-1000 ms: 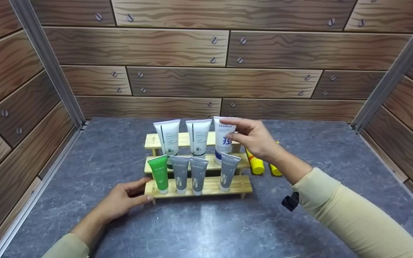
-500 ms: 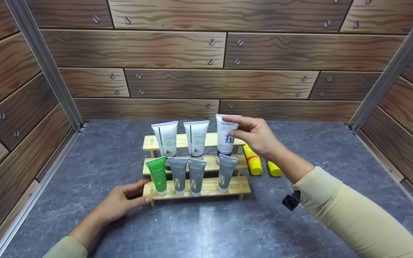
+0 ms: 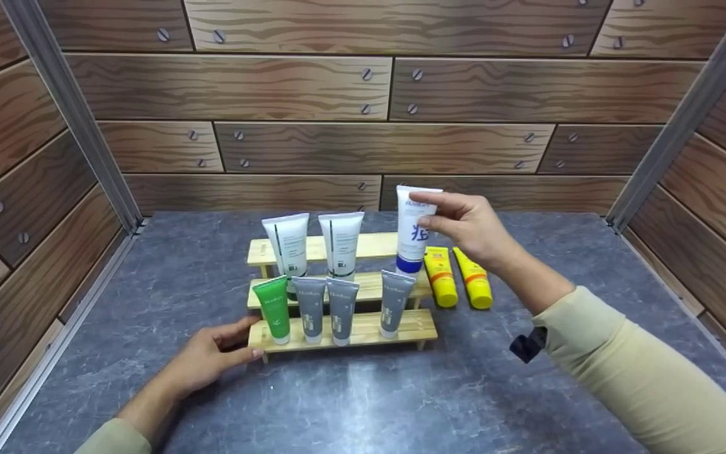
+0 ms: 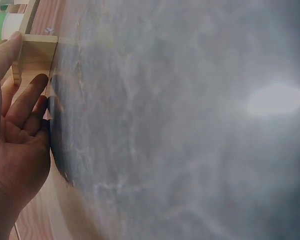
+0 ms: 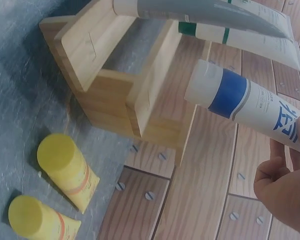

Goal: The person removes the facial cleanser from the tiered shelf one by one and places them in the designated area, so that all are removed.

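Observation:
My right hand [image 3: 473, 230] pinches a white squeeze tube [image 3: 409, 238] near its flat top, between thumb and fingers. Cap down and slightly tilted, the tube hangs above the right end of a stepped wooden rack [image 3: 366, 325]; its blue band and pale cap show clear of the wood in the right wrist view. My left hand [image 3: 202, 362] grips the left end of the lowest step, thumb at the front corner. That step bears a green tube [image 3: 275, 312] and several grey tubes [image 3: 396, 306]. Two white tubes [image 3: 290, 246] stand on the middle step.
Two yellow tubes [image 3: 442, 277] lie on the grey marbled table [image 3: 363, 403], close to the rack's right side. Wood-patterned walls [image 3: 287, 148] with metal corner posts [image 3: 82, 126] enclose the table at the back and sides.
My right hand has raised the white tube off the middle step and carried it a little to the right. Both yellow tubes now show more fully. The left hand stays on the rack.

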Demonstrator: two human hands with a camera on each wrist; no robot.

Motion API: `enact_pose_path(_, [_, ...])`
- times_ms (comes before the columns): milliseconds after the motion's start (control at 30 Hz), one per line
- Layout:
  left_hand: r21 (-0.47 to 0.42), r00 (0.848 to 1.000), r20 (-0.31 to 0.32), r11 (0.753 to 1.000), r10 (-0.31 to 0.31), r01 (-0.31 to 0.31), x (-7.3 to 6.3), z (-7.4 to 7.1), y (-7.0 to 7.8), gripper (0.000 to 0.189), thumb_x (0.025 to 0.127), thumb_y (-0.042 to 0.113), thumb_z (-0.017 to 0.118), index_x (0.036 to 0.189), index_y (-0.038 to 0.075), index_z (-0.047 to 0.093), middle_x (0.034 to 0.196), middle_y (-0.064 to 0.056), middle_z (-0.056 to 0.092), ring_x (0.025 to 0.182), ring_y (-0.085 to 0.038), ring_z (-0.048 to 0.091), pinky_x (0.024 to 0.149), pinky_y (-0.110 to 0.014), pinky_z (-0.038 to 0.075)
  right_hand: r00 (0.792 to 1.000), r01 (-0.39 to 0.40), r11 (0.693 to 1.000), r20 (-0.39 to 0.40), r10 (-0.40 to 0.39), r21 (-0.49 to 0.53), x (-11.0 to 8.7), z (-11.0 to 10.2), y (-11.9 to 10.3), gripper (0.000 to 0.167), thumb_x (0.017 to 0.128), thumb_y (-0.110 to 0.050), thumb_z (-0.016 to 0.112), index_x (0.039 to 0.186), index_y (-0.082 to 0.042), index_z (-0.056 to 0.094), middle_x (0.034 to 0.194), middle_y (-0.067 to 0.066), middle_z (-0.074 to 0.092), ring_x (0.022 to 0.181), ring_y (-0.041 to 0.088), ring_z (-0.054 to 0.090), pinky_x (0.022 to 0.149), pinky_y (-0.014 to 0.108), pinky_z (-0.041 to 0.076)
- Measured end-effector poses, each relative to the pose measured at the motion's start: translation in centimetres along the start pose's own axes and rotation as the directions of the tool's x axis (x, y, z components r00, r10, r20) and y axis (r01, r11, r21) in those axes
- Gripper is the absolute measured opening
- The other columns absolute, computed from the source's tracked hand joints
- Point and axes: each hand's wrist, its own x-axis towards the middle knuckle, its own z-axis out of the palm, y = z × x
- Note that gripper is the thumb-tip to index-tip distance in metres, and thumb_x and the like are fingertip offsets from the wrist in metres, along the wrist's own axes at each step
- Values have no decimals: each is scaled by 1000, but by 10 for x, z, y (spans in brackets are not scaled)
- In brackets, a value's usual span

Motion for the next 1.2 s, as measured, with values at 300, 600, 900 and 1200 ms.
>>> enact_pose_path(300, [0, 1000, -3, 1000, -1, 1, 0, 0, -1, 70, 93, 27, 84, 152, 4, 54, 156, -23, 50, 144, -41, 48, 121, -57, 34, 999, -1, 1000, -41, 1, -16, -6, -22, -2, 39, 101, -3, 72, 140, -5, 69, 117, 13, 73, 101, 24, 67, 90, 30, 61])
enact_pose_path(600, [-9, 1000, 10, 1000, 24, -24, 0, 1, -1, 71, 94, 27, 83, 153, 2, 53, 156, -24, 49, 141, -40, 53, 118, -55, 39, 998, -25, 999, -61, 23, -29, -13, -43, -1, 43, 100, -3, 73, 142, -5, 66, 115, 10, 72, 101, 22, 67, 89, 29, 61])
enact_pose_path(900, [-2, 1000, -4, 1000, 9, -9, 0, 1, -1, 70, 93, 27, 84, 152, 3, 55, 156, -24, 49, 142, -42, 51, 119, -57, 37, 995, -11, 1000, -96, 8, -29, -20, -63, 3, 44, 101, -5, 73, 144, -3, 65, 108, 4, 73, 99, 18, 68, 89, 27, 61])
enact_pose_path(1200, [2, 1000, -5, 1000, -7, 7, 1, 1, 0, 71, 93, 28, 84, 152, 4, 55, 157, -23, 48, 144, -43, 49, 121, -58, 34, 986, 0, 1000, -167, -4, -22, -28, -82, 12, 44, 99, -3, 76, 142, -5, 68, 108, -2, 76, 98, 14, 69, 87, 24, 60])
